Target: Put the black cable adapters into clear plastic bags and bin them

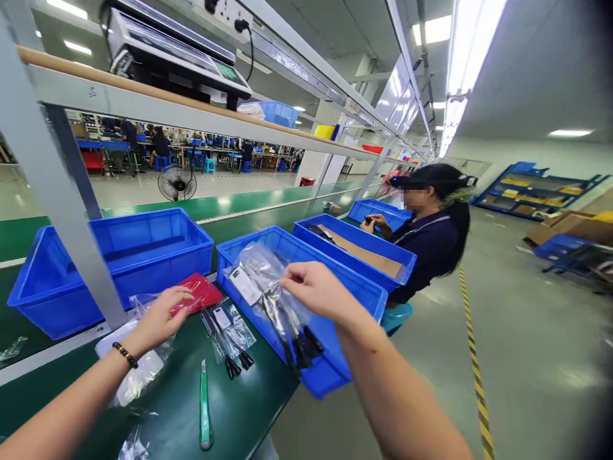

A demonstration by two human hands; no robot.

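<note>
- From the head camera, the right hand (313,287) is at the clear bags (271,299) over the near blue bin (332,375), its thumb and fingers drawn narrow against the plastic; whether they grip it, I cannot tell.
- These bags hold white cards (244,285) and leads with black ends (307,348); some of the ends hang close to the bin's near edge.
- The left hand (163,317) is loosely spread and looks empty, above loose clear plastic (138,377) and beside a red packet (201,292).
- Two more filled bags (227,332) lie side by side on the green table (249,399), between the left hand and the bin.
- To handle the bags well, I would take the plastic near its top edge, away from the leads, so nothing gets bent or tugged.
- Lay each one flat with the black ends inside the wall, all pointing one way.
- The slippery plastic probably clings, so the left fingers should separate one layer at a time.
- The green cutter (205,409) lies near the filled bags; keep wrists and plastic off its tip.
</note>
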